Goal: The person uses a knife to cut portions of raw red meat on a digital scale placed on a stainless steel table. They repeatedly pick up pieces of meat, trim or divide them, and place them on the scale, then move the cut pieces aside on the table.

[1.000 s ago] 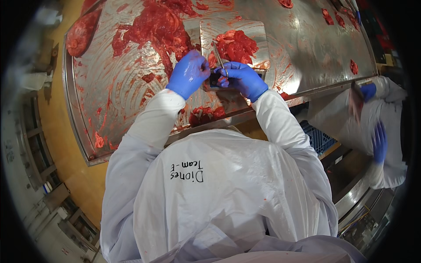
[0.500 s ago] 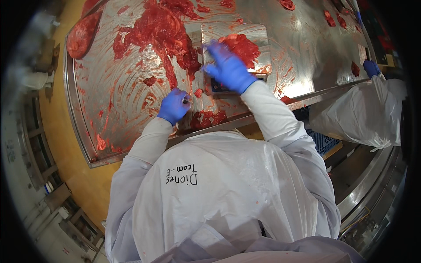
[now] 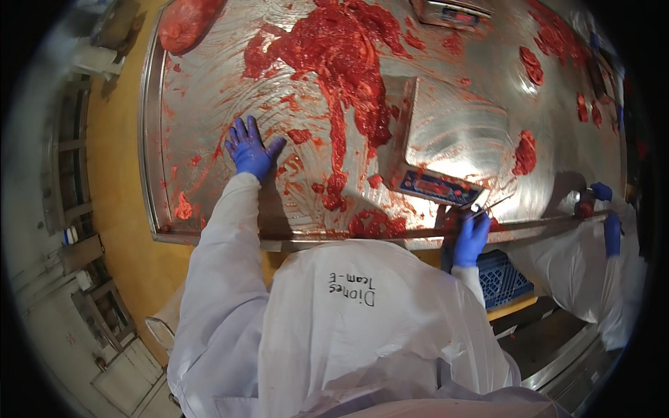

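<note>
My left hand (image 3: 251, 149), in a blue glove, is open with its fingers spread over the left part of the steel table (image 3: 209, 125). A small red meat scrap (image 3: 300, 136) lies just right of it. At the table's front edge, my right hand (image 3: 472, 238) is closed on a thin, pointed metal tool (image 3: 496, 204) whose exact kind is unclear. Directly beyond that hand stands a digital scale (image 3: 456, 129) with a bare steel platform, its dark panel facing me. A large red heap of meat (image 3: 334, 52) spreads left of the scale.
A rounded pink piece of meat (image 3: 187, 24) lies at the far left corner. One meat piece (image 3: 524, 152) lies right of the scale. A second scale (image 3: 453, 14) stands farther back. At the right, a co-worker's gloved hand (image 3: 612, 233) is near the edge; a blue crate (image 3: 505, 279) sits below.
The meat on the scale platform is gone from it. My left hand moved left and spread open. My right hand left the meat, came back to the front edge and now holds the tool. The view shifted.
</note>
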`<move>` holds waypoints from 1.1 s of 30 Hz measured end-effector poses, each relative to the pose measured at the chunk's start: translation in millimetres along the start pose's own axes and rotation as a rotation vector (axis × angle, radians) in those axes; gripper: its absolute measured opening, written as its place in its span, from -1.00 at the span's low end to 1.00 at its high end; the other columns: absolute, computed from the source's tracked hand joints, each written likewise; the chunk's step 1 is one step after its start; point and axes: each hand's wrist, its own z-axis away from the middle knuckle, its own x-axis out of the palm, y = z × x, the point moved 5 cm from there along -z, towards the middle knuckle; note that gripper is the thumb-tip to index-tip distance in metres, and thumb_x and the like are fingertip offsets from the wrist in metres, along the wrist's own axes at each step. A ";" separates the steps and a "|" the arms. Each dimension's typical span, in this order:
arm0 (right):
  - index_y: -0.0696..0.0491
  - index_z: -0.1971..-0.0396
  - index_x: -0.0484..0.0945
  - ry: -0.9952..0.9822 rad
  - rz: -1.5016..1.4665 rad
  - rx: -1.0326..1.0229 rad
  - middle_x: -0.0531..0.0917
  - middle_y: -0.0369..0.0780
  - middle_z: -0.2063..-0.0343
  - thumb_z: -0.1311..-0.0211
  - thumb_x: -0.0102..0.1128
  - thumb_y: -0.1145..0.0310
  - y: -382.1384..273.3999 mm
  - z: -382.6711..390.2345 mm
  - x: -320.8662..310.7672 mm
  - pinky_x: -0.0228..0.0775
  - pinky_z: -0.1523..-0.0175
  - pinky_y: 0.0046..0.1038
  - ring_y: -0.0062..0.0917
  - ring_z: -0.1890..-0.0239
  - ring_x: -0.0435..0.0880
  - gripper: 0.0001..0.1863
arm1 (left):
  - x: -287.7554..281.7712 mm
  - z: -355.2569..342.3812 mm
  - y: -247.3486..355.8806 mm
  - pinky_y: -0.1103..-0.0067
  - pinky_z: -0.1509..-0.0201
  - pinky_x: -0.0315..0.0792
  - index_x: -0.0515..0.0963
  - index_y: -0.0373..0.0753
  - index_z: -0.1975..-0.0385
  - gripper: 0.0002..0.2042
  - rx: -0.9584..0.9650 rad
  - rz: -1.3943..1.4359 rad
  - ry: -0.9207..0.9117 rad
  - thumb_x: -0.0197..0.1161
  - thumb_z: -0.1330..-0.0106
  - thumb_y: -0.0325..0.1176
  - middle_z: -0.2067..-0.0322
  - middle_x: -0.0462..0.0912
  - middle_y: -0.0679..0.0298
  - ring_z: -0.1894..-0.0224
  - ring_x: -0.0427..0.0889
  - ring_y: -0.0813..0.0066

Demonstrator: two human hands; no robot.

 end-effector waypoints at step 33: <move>0.09 -0.07 0.59 -0.306 0.398 -0.388 0.72 -0.05 0.25 -0.22 0.40 0.07 -38.6 22.1 31.1 0.56 0.08 -0.09 -0.08 0.20 0.72 -0.48 | -149.7 72.3 239.0 0.33 0.23 0.51 0.61 -0.28 0.24 -0.80 0.799 0.636 -0.360 0.40 -0.18 -0.40 0.39 0.65 0.02 0.36 0.64 0.00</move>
